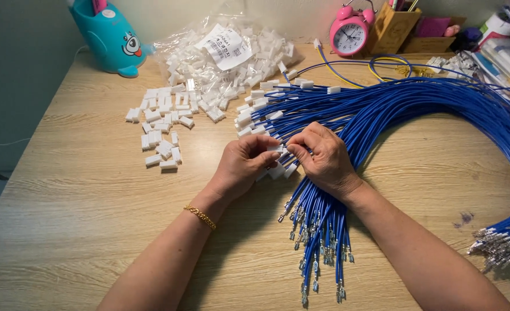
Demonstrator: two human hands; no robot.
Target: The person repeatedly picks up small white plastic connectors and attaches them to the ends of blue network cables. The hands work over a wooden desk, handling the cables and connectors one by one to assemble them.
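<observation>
**Two hands meet over a white connector and blue wires**

Forearms reach in from the bottom edge, the left wrist wearing a gold bracelet (201,216). Left hand (244,164) and right hand (323,158) meet fingertip to fingertip, each grip pinched on a small white connector (276,149) just above the bundle of blue wires (381,109), whose metal-tipped ends fan out toward the camera. Loose white housings (161,133) lie scattered on the wooden tabletop (82,190) to the left, near a clear bag of more housings (220,55). A pink alarm clock (349,33) stands at the back.
</observation>
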